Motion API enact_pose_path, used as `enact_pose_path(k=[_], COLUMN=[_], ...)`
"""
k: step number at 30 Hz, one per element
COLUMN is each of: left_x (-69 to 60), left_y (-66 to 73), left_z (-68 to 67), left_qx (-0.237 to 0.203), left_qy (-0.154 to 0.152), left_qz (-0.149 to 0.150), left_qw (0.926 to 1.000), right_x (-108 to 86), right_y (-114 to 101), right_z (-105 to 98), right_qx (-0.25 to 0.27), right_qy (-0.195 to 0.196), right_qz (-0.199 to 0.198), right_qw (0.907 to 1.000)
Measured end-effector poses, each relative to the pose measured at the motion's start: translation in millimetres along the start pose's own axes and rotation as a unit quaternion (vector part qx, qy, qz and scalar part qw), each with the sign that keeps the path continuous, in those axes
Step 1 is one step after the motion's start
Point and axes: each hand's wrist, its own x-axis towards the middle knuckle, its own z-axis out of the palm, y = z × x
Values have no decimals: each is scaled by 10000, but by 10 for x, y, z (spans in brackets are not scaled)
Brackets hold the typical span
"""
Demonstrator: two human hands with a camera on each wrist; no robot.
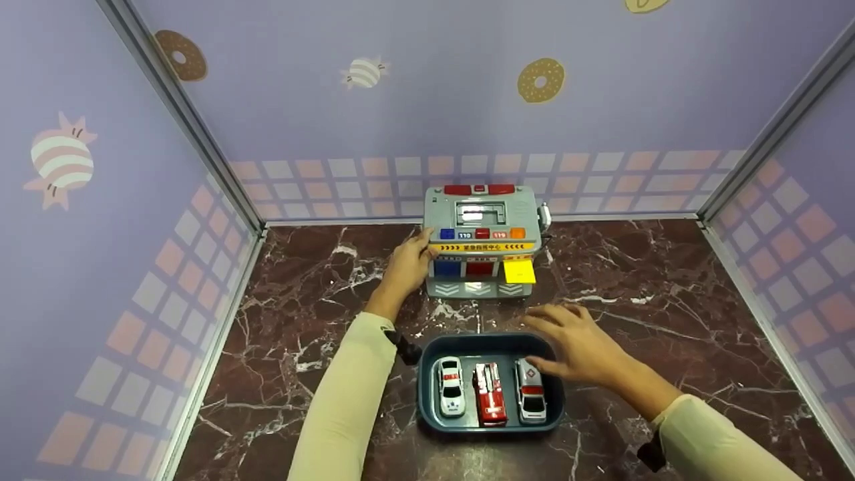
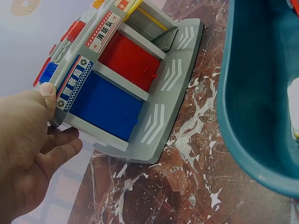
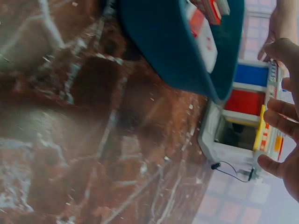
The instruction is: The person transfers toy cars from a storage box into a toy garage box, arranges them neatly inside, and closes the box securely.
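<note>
A grey toy station [image 1: 481,288] has a blue door, a red door and a raised yellow flap. At its front left upper corner my left hand [image 1: 406,267] holds on, the thumb [image 2: 48,93] on the corner in the left wrist view. My right hand [image 1: 584,344] hovers, fingers spread and holding nothing, over the right rim of a dark teal tray [image 1: 491,429]. Inside the tray lie a white police car [image 1: 451,391], a red fire truck [image 1: 491,401] and a silver and red ambulance [image 1: 532,401]. The right wrist view shows the right hand [image 3: 287,112] with its fingers apart.
The station stands near the back wall [image 1: 467,120], on a dark red marbled surface [image 1: 320,267]. A grey handle-like part [image 1: 544,215] and a thin cord are at its right side. Patterned side walls stand left and right. The tray is just in front of the station.
</note>
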Motion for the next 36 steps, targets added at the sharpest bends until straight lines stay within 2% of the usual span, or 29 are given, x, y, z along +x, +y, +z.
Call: enact_pose_path(k=[10,16,23,28,36], left_x=[-22,-2,-29,-34,-34], left_y=[14,27,-3,-5,22], left_z=[-4,14,-6,-7,-7], left_qx=[-18,-74,-121,-143,-49], left_qy=[67,5,22,7,-29], left_qz=[88,82,-34,-52,-50], left_qw=[9999,9999,9999,9999,10000], right_x=[-179,-274,-299,-315,-308], right_y=[-94,-123,-153,-182,-228], right_z=[132,193,268,282,303], right_qx=[204,192,22,-223,-94], right_qy=[-394,-477,-789,-1084,-1119], right_qz=[-189,-159,-288,-199,-152], right_qw=[9988,9986,9965,9937,9936])
